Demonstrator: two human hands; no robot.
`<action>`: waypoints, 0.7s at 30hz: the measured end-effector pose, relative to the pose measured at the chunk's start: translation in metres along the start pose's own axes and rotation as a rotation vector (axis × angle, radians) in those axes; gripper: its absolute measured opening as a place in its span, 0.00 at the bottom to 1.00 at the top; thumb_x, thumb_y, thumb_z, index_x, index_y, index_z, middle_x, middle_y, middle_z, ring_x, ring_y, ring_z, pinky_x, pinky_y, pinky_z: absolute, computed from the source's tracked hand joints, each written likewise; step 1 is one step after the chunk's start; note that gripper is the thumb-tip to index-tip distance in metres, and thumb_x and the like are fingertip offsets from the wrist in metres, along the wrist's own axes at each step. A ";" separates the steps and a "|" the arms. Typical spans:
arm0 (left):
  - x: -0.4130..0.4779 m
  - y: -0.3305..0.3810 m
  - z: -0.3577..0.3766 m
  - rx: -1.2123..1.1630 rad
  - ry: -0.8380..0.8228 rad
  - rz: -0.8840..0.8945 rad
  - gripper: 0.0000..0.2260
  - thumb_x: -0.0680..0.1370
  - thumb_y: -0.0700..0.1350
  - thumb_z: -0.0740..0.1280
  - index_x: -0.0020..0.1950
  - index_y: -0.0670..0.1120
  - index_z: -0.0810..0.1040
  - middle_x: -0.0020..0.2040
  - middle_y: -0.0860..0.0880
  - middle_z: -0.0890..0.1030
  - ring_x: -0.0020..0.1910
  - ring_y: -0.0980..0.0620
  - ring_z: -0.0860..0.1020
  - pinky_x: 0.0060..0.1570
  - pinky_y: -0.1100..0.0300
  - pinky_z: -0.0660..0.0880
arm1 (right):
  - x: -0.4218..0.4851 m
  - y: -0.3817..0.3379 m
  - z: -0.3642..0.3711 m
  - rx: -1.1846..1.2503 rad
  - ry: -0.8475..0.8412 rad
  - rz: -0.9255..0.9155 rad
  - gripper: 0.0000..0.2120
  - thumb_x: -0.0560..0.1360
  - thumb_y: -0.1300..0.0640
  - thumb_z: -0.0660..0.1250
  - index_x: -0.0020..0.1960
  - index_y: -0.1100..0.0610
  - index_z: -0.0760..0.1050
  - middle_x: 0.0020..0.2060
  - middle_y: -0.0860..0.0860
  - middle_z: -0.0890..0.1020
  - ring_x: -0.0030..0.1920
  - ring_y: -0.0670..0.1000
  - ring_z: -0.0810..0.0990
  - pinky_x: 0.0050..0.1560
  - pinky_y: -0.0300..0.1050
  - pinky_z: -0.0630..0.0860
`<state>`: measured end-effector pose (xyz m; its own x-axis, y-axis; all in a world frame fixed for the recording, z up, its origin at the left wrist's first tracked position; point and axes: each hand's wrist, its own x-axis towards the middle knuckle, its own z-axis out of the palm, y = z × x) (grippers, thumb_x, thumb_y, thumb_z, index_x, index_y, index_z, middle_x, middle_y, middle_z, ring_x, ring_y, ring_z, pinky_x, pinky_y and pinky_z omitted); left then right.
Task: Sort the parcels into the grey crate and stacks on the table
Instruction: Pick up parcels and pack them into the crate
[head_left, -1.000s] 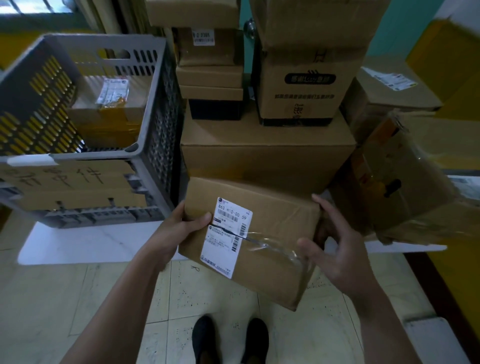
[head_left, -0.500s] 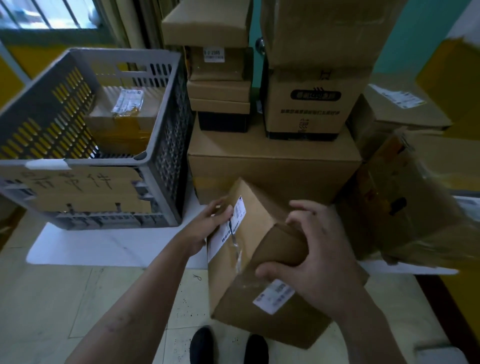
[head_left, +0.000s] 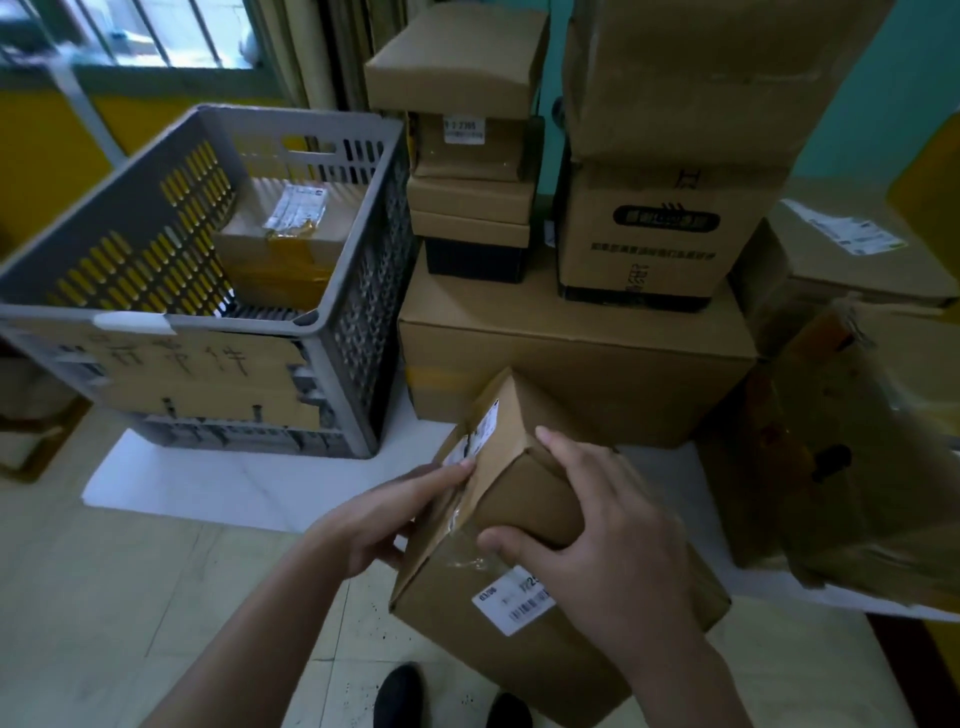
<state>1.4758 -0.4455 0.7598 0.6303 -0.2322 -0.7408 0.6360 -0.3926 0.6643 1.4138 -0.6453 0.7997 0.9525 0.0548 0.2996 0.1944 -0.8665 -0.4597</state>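
A tilted parcel (head_left: 519, 499) is gripped on top by the right hand (head_left: 613, 540) and clasped at its labelled side by the left hand (head_left: 384, 519), in front of the stacked boxes (head_left: 571, 358) and near the grey crate (head_left: 156, 317).

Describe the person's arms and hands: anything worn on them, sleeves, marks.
The left hand and right hand are both bare: no gloves, rings or watch can be seen. The left forearm and right forearm are bare too, with no sleeve down to the frame edge. No markings or bands stand out.
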 end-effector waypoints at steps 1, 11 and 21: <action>-0.003 -0.001 0.000 -0.008 0.006 0.013 0.28 0.68 0.70 0.66 0.64 0.59 0.76 0.54 0.47 0.83 0.51 0.48 0.84 0.49 0.52 0.82 | -0.001 -0.001 0.003 -0.020 0.011 -0.018 0.39 0.66 0.23 0.58 0.68 0.47 0.70 0.57 0.43 0.80 0.56 0.41 0.73 0.48 0.32 0.64; -0.026 -0.032 0.005 -0.191 0.084 0.295 0.37 0.59 0.75 0.72 0.65 0.62 0.76 0.69 0.57 0.74 0.59 0.55 0.81 0.61 0.54 0.78 | 0.003 -0.003 0.010 -0.009 0.074 -0.040 0.40 0.65 0.23 0.61 0.68 0.48 0.67 0.55 0.48 0.81 0.53 0.50 0.81 0.44 0.46 0.80; -0.047 -0.038 0.030 -0.011 0.243 0.427 0.30 0.59 0.70 0.74 0.59 0.67 0.74 0.57 0.64 0.79 0.55 0.61 0.80 0.53 0.58 0.81 | -0.004 0.008 -0.003 0.106 -0.037 0.122 0.46 0.59 0.23 0.60 0.71 0.46 0.67 0.61 0.44 0.76 0.61 0.48 0.75 0.52 0.48 0.77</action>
<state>1.4085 -0.4469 0.7663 0.9205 -0.1553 -0.3585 0.3023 -0.2984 0.9053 1.4109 -0.6536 0.7973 0.9783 -0.0278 0.2055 0.0982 -0.8108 -0.5770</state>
